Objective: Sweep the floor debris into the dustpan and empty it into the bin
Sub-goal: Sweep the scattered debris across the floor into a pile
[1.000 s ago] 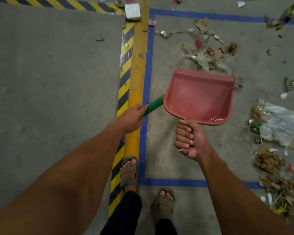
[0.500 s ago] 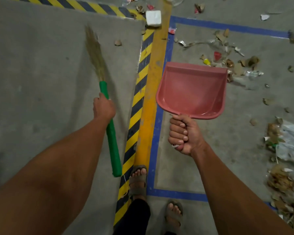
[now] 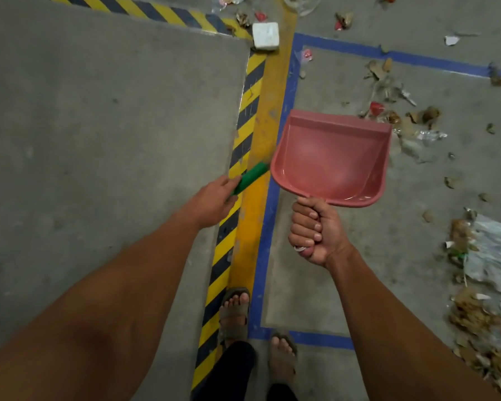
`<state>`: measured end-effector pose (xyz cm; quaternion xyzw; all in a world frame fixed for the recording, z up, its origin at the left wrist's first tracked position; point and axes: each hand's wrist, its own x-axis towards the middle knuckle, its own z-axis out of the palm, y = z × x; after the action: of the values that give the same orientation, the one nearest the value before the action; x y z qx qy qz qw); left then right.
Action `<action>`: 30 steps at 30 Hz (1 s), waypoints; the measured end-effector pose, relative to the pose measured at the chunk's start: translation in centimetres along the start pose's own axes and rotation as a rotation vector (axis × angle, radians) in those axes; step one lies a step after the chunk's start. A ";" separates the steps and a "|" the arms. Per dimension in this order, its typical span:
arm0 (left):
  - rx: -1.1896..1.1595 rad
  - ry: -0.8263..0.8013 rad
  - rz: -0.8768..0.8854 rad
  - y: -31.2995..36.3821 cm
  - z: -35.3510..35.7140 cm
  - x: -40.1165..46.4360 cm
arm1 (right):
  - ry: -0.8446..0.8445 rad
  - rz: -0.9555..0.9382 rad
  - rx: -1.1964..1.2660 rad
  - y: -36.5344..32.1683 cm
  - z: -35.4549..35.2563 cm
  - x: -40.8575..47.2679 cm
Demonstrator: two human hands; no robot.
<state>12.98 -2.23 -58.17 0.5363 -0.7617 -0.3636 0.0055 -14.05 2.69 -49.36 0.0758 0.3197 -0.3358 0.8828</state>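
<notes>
- Our right hand [image 3: 315, 231] is fisted round the handle of the empty pink dustpan [image 3: 331, 157], held above the floor
- Our left hand [image 3: 214, 201] grips the green broom handle [image 3: 250, 178]
- Debris [image 3: 411, 123] lies just beyond the pan's lip
- The pan looks light, stiff plastic; we judge the handle the right hold

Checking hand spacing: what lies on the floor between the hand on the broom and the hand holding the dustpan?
Head view: yellow floor stripe and blue tape line between left hand and right hand.

arms: bare, no sleeves | trousers [image 3: 235, 369]: dark | sandals [image 3: 234, 314]: grey-brown, open-toed | little finger: pale ring [image 3: 300, 248]
</notes>
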 end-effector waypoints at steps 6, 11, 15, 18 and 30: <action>-0.065 0.368 -0.390 1.4 -1.3 0.0 | -0.011 -0.038 0.037 -2.1 -0.2 -1.1; -0.148 0.380 -0.699 1.3 -1.4 4.6 | -0.022 -0.044 0.042 -4.4 -1.9 -1.4; -0.033 0.126 -0.630 1.4 0.3 9.0 | 0.003 -0.062 0.061 -6.7 -3.6 -1.7; 0.030 -0.004 -0.435 3.9 2.7 11.1 | 0.027 -0.075 0.078 -8.3 -5.0 -2.4; 0.105 -0.384 0.152 14.8 4.2 16.3 | 0.121 -0.171 0.121 -13.8 -6.2 -5.2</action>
<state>-7.66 -10.91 -59.16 0.3977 -0.8050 -0.4173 -0.1404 -29.02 -2.88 -49.93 0.1216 0.3568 -0.4232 0.8239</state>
